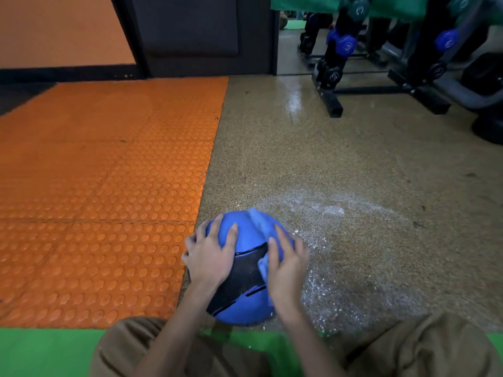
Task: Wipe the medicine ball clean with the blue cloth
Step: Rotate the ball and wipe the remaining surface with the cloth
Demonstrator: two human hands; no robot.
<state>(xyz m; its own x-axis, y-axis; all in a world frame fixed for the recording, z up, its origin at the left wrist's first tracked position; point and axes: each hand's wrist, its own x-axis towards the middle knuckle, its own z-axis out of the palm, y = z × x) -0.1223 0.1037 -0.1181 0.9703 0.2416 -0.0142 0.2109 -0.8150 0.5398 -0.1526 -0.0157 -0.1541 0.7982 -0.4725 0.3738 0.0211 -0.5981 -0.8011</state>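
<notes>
The medicine ball [245, 240] sits on the speckled floor [353, 164], just right of the straight edge of the orange studded mat [109, 186] and just ahead of the person's knees. A green strip [40, 352] runs along the near edge. The floor lies open ahead and to the right, with a wet, shiny patch [340, 213] beside the ball. The dumbbell rack [332, 74] stands well apart at the far right.

The ball is round, so it has no long axis. Its black band [245, 273] runs diagonally from near left to far right. The blue cloth [260, 224] lies lengthwise from the ball's far top down its right side toward the person.

The left hand [209, 254] rests on the ball's upper left with its fingers spread wide. The right hand [285, 265] presses the cloth against the ball's right side with its fingers fairly straight.
</notes>
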